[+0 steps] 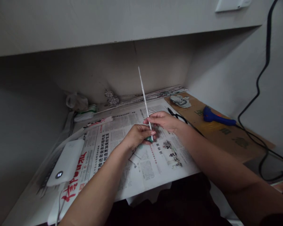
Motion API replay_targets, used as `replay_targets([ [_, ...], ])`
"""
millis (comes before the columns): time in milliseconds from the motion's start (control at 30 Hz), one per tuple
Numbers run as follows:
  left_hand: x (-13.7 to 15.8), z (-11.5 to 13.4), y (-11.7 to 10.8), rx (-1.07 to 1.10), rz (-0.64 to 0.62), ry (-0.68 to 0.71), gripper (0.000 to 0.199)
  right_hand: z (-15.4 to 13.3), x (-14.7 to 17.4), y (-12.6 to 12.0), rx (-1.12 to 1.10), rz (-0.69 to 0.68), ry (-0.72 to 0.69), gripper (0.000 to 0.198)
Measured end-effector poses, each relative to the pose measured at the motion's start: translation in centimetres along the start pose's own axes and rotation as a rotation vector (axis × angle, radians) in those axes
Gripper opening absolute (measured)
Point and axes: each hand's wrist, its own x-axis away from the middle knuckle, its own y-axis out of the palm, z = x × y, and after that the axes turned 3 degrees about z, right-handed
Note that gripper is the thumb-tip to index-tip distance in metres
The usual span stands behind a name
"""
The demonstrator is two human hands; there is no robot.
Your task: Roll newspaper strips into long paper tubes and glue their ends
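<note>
white and slim, that rod (143, 92): how would it handle?

– very light, i'd judge, and maybe rolled paper, though i can't be sure. fairly stiff along its length, yet easy to crease if squeezed hard. it stands tilted above the newspaper (141, 180), tip pointing between 11 and 12 o'clock.

– who has hold of it?

– both. the left hand (137, 135) is closed round the lower end; the right hand (164, 121) pinches it just above.

– good places?

– i think so. low down looks sturdier; the tip tapers and would probably bend first. a light pinch should do.

– and the green piece (150, 139)?

– it's in the left hand's grip too, by the rod's foot, largely covered by fingers. hard or soft, i can't tell.

– what's around them?

– biggest first: a pale panel (122, 23) overhangs at 12 o'clock and could limit raising the tip. newspaper lies under both hands. brown cardboard (246, 133) is at 3 o'clock. a bundle of thin sticks (163, 93) lies along the back, from 12 to 1. a white device (69, 157) with a lit display sits between 8 and 9.

– anything smaller?

– a blue tool (212, 116), like a glue gun, at 3 on the cardboard. dark scissors (176, 115) at 2, just beside the right hand; those seem likeliest to snag a finger.
</note>
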Motion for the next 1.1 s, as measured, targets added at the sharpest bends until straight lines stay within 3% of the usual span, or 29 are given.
replay_targets([
  [267, 0.0, 0.0, -0.2, 0.025, -0.029, -0.002, 0.035, -0.2, -0.3, 0.6, 0.024, 0.187, -0.001, 0.021],
  [433, 0.1, 0.0, -0.2, 0.019, -0.016, -0.013, 0.033, -0.4, -0.1, 0.5, 0.011, 0.169, 0.002, 0.021],
  [633, 0.2, 0.0, -0.2, 0.021, -0.025, -0.02, 0.033, -0.3, 0.2, 0.1, -0.011, -0.064, 0.043, 0.027],
  [833, 0.1, 0.1, -0.3, 0.007, -0.048, -0.012, 0.038, -0.4, 0.0, 0.2, 0.05, 0.11, 0.008, 0.024],
  [1000, 0.1, 0.0, -0.4, 0.01, -0.055, -0.004, 0.038, -1.0, 0.4, 0.2, 0.073, 0.009, 0.03, 0.025],
  [1100, 0.2, 0.0, -0.3, 0.007, -0.092, -0.006, 0.035, -0.9, 0.4, 0.2, 0.093, 0.089, 0.022, 0.023],
])
